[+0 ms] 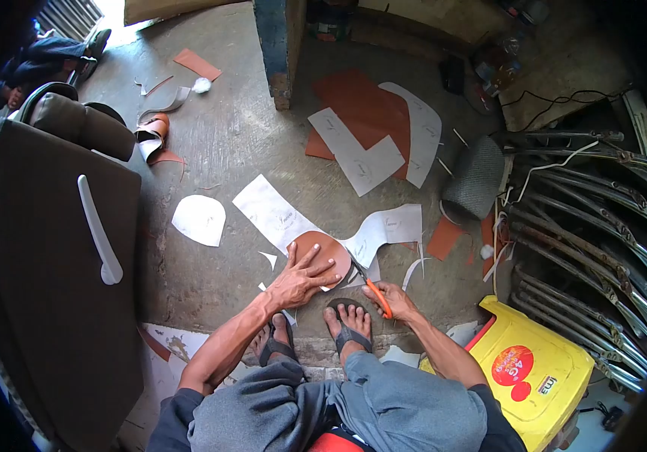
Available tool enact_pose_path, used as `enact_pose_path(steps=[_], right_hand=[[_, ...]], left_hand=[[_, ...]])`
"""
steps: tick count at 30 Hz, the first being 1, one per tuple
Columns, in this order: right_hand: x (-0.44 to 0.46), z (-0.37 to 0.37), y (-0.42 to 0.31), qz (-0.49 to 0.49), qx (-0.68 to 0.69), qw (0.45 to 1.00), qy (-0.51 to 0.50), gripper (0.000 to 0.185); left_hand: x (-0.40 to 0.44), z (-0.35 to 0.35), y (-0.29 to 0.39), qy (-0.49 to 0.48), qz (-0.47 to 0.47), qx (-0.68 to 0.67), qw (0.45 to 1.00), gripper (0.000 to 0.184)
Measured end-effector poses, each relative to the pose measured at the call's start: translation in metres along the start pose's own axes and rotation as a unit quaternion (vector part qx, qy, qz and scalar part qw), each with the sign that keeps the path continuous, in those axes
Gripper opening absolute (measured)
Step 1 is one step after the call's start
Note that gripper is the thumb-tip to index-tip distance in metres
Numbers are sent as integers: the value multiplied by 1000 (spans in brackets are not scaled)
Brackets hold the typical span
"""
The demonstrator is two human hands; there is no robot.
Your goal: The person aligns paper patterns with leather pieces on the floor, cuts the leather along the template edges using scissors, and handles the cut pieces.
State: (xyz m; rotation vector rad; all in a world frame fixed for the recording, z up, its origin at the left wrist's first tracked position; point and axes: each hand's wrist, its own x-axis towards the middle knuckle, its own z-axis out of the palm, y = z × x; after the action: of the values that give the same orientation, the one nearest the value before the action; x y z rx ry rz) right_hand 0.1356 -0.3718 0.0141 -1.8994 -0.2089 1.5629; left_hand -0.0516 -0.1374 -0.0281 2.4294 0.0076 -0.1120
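Note:
My left hand lies with fingers spread on a rounded brown piece of leather-like material, pressing it to the floor. Beneath that piece is a white printed sheet. My right hand is closed around the orange handles of a pair of scissors. Their blades reach the right edge of the brown piece, by a curved white sheet. Whether the blades are apart I cannot make out. To the left lies a separate rounded white piece.
Brown sheet material and an L-shaped white piece lie ahead. A brown shoe sits farther left. A dark upholstered chair fills the left side. Metal frames and a yellow stool stand right. A post rises ahead.

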Motion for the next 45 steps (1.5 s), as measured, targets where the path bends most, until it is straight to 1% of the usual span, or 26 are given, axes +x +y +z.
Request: enact_pose_path(steps=[4,6,8,10,12,14,15,17,18,21,23,24,25,26,28,30,32,36,39,42,44,45], right_hand=[[2,-6,-8,23,-46,998,-21,45],[5,-5,-10,-16,-28,999,-21,53],[10,-9,0,-6,-34,999,-25,55],[15,-12,0,5,-43,999,-27,56],[19,-15,2,-23,-123,992,-11,57],[23,-16,1,-45,-171,984,1,54],[24,-15,0,-53,-180,982,1,53],[26,-15,-2,-62,-192,979,2,50],[26,-15,-4,-63,-197,978,1,49],[29,-17,-5,-71,-210,975,6,45],[31,-17,-6,-80,-215,973,10,42],[31,-17,-6,-77,-215,974,9,41],[31,-16,-6,-77,-214,974,10,39],[33,-17,-7,-65,-216,974,4,41],[31,-17,-13,-28,-219,975,-17,45],[26,-12,-29,-22,-222,975,-10,47],[25,-10,-34,-20,-223,975,-4,49],[32,-12,-27,-60,-259,964,0,54],[28,-9,-34,-51,-256,965,-4,54],[27,-6,-42,-44,-253,966,-7,55],[27,-4,-44,-42,-251,967,-8,56],[25,-3,-48,-39,-251,967,-8,56]], left_hand=[[-1,0,-3,-16,19,7,1000,48],[-4,0,-5,-29,18,14,999,48],[-5,1,-10,-19,44,9,999,49],[-4,-4,-10,-28,44,9,999,50],[-5,-4,-9,-41,46,1,998,51],[-6,-5,-10,-54,50,18,997,51],[-9,-7,-13,-56,48,20,997,51],[-8,-8,-15,-54,82,46,994,51],[-7,-9,-16,-52,80,45,994,51],[-8,-5,-17,-64,85,35,994,55],[-9,-4,-20,-55,92,33,994,62],[-10,-6,-21,-55,92,35,994,62],[-10,-7,-20,-69,92,51,992,66],[-9,-8,-20,-81,91,67,990,70],[-10,-10,-21,-86,94,73,989,71],[-9,-9,-21,-92,100,79,988,72],[-10,-9,-23,-97,104,76,987,75],[-10,-10,-28,-92,116,63,987,76],[-10,-11,-27,-91,119,39,988,77],[-11,-16,-27,-118,113,41,986,74],[-12,-16,-31,-105,144,51,983,74],[-11,-19,-32,-104,143,51,983,74]])
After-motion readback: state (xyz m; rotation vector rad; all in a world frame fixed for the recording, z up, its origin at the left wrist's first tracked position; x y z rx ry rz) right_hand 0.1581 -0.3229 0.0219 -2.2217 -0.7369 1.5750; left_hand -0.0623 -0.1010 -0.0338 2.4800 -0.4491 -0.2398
